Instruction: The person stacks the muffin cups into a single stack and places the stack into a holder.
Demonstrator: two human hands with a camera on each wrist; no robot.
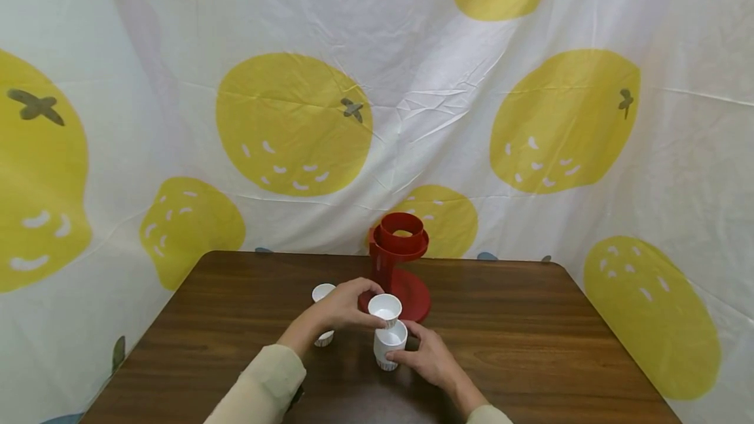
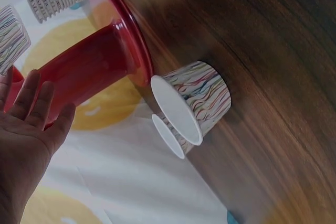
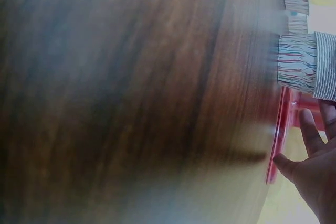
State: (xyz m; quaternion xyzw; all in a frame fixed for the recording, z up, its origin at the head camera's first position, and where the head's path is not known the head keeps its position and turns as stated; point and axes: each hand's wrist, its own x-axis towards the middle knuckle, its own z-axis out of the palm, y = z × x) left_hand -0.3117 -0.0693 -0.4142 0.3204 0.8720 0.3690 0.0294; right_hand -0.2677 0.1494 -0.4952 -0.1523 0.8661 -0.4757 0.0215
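Note:
A single white paper cup [image 1: 385,306] is held between the thumb and fingers of my left hand [image 1: 347,307], just above a stack of paper cups [image 1: 385,351]. My right hand [image 1: 434,357] grips that stack from its right side, thumb at the near side and fingers behind. Coloured wavy lines show on the stack [image 3: 296,61] in the right wrist view, where the nested rims lie close together. Part of the held cup [image 2: 11,40] appears at the left edge of the left wrist view, by the fingertips.
Behind the hands stands a red holder [image 1: 403,241] with a ring on top and a round base. Two more paper cups, a far one [image 1: 323,290] and a near one [image 1: 324,339], stand left on the brown wooden table [image 1: 506,306]. A lemon-print cloth [image 1: 424,97] hangs behind.

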